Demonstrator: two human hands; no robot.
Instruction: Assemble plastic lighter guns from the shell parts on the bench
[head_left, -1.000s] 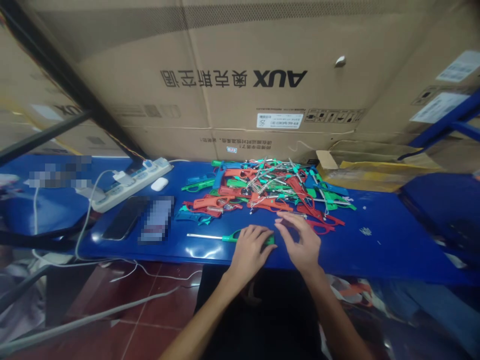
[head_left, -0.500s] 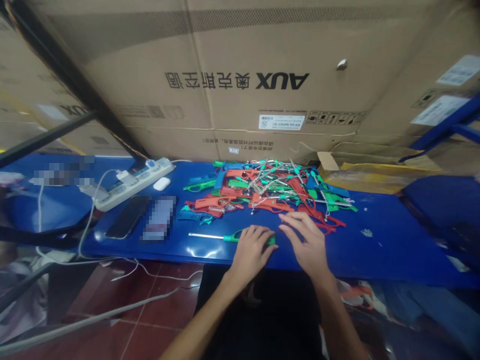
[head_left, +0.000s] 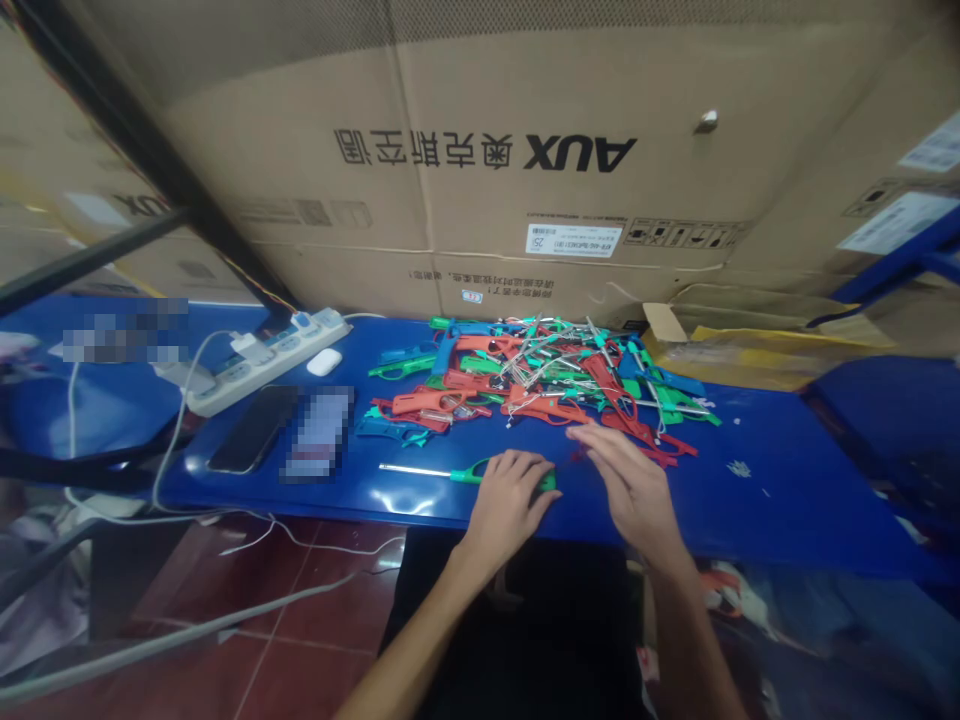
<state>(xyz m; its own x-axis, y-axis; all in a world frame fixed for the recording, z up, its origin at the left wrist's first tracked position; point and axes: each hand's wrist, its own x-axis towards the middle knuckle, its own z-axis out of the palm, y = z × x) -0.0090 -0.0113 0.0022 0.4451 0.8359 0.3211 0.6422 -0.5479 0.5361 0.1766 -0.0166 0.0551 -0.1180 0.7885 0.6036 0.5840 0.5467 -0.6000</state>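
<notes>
A green long-necked lighter (head_left: 466, 473) with a metal tube lies near the front edge of the blue table. My left hand (head_left: 512, 500) is closed over its handle, with fingers curled on top and the tube pointing left. To the right, my right hand (head_left: 628, 485) hovers by the front of the pile, its fingers stretched forward and thumb apart. A small blurred red bit shows by its fingertips; whether they touch it I cannot tell. Beyond both hands spreads a heap of red, blue and green lighter parts (head_left: 547, 405), with metal tubes and thin wires.
Left of the heap are a white power strip (head_left: 274, 365), a white earbud case (head_left: 325, 361), a dark phone (head_left: 253, 430) and a blurred-out phone (head_left: 319, 435). Large cartons (head_left: 465, 80) stand behind. An open cardboard box (head_left: 757, 355) sits at the back right, beside small white scraps (head_left: 738, 469).
My right hand has shifted slightly right and turned, its fingers now closer together. The left hand stays on the green lighter. The whole view has moved a little.
</notes>
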